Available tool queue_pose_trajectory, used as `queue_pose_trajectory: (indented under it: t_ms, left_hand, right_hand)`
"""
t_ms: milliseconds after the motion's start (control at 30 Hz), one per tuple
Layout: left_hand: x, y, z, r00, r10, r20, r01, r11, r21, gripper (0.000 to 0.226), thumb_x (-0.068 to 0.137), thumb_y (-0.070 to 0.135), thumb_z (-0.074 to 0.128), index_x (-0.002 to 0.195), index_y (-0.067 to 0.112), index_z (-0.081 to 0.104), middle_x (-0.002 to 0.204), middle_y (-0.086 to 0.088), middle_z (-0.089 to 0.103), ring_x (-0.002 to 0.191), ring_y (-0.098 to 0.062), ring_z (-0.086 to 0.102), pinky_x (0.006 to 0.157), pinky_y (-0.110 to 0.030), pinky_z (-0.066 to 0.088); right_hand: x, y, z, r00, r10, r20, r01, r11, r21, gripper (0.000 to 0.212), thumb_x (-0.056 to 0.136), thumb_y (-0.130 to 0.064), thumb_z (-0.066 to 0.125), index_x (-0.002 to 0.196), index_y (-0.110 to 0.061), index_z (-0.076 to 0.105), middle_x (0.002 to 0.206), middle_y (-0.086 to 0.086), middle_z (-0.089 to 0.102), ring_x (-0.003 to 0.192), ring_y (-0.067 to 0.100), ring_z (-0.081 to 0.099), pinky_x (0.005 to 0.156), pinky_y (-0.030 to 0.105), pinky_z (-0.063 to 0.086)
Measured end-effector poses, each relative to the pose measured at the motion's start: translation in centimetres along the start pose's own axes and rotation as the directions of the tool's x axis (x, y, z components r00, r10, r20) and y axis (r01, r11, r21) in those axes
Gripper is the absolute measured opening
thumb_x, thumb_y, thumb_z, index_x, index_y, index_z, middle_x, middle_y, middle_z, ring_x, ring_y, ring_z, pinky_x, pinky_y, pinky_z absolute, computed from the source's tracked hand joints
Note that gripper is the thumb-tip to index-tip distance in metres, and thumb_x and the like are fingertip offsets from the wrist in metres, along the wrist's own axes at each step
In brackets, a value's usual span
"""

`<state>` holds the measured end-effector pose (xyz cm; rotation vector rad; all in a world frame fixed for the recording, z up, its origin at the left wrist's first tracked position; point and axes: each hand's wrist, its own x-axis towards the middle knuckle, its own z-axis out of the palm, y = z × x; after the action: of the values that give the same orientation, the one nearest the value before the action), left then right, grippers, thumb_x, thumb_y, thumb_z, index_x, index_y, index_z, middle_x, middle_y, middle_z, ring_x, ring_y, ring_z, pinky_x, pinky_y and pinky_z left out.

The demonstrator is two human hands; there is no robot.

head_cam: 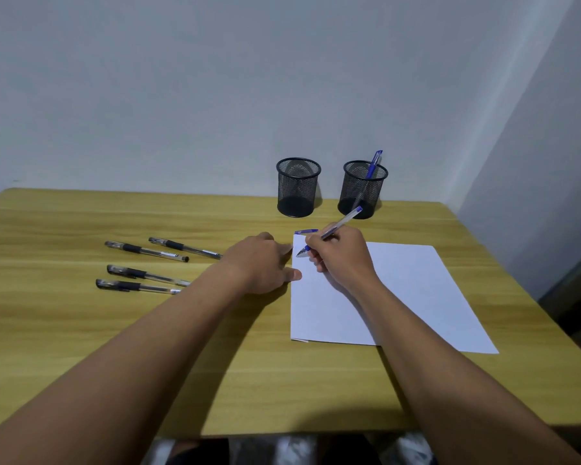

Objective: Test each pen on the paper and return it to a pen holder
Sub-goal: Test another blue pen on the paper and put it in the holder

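My right hand point(341, 255) grips an uncapped blue pen point(342, 223) in a writing hold, its tip touching the top left corner of the white paper point(413, 290). The pen's blue cap point(306, 231) lies just beyond that corner. My left hand point(260, 263) rests flat on the paper's left edge, thumb on the sheet, holding nothing. Several capped black pens point(145, 251) lie on the table to the left. Two black mesh pen holders stand at the back: the left one point(297, 187) looks empty, the right one point(361, 189) holds a blue pen point(373, 166).
The wooden table point(148, 347) meets a pale wall at the back and a wall corner on the right. Its near edge runs along the bottom, with my lap below it.
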<state>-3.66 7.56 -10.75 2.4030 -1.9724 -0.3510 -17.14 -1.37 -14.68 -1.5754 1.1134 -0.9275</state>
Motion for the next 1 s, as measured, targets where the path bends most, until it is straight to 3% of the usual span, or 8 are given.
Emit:
queue_pose_trajectory:
  t_ms: [100,267,400,700,900,1000]
  left_hand:
    - [0.23,0.03,0.06,1.000,-0.002,-0.002,0.002,1.000,0.013,0.066,0.091,0.061,0.051,0.150,0.034,0.035,0.148,-0.006,0.041,0.131,-0.027,0.045,0.104,-0.044,0.044]
    - [0.48,-0.06,0.08,1.000,-0.018,-0.008,0.018,1.000,0.019,0.068,0.089,0.063,0.052,0.150,0.037,0.035,0.150,-0.004,0.039,0.134,-0.025,0.043,0.105,-0.045,0.043]
    - [0.59,0.00,0.04,1.000,-0.017,-0.002,0.017,0.999,0.033,0.068,0.089,0.064,0.052,0.149,0.036,0.036,0.149,-0.004,0.039,0.134,-0.025,0.042,0.105,-0.044,0.043]
    - [0.85,-0.12,0.08,1.000,-0.019,0.006,0.018,0.999,0.044,0.070,0.086,0.066,0.053,0.148,0.037,0.038,0.146,-0.005,0.042,0.133,-0.025,0.043,0.105,-0.045,0.043]
    - [0.70,-0.04,-0.13,1.000,-0.014,-0.001,0.014,0.999,0.048,0.069,0.087,0.065,0.054,0.148,0.036,0.039,0.146,-0.005,0.043,0.133,-0.024,0.043,0.105,-0.044,0.043]
    - [0.73,0.09,-0.25,1.000,-0.013,0.004,0.013,0.998,0.061,0.069,0.088,0.065,0.053,0.148,0.036,0.039,0.147,-0.006,0.042,0.134,-0.025,0.043,0.104,-0.043,0.043]
  right_hand:
    - [-0.10,0.14,-0.02,0.999,-0.038,0.006,0.039,0.997,-0.071,0.011,0.090,-0.017,0.071,0.083,-0.008,0.071,0.068,0.010,0.072,0.059,0.019,0.065,0.057,0.032,0.055]
    - [-0.15,0.23,-0.06,0.997,-0.067,-0.045,0.061,0.992,-0.111,0.013,0.095,-0.023,0.068,0.092,-0.011,0.072,0.076,0.005,0.074,0.067,0.015,0.069,0.057,0.023,0.056]
    - [-0.14,0.42,0.00,0.998,-0.062,-0.004,0.061,0.991,-0.120,0.010,0.090,-0.018,0.071,0.082,-0.012,0.069,0.067,0.007,0.070,0.058,0.019,0.065,0.056,0.033,0.054]
    - [-0.26,0.62,-0.39,0.997,-0.063,-0.051,0.056,0.989,-0.135,0.010,0.088,-0.013,0.069,0.083,-0.007,0.064,0.065,0.007,0.067,0.050,0.016,0.059,0.045,0.022,0.046]
    - [-0.03,0.74,-0.42,0.995,-0.051,-0.081,0.036,0.983,-0.180,0.013,0.088,-0.018,0.070,0.085,-0.006,0.066,0.068,0.009,0.069,0.049,0.017,0.061,0.048,0.026,0.049]
    - [0.07,0.69,-0.38,0.992,-0.052,-0.117,0.027,0.979,-0.201,0.015,0.089,-0.019,0.068,0.086,-0.005,0.067,0.070,0.008,0.071,0.050,0.017,0.063,0.043,0.019,0.046]
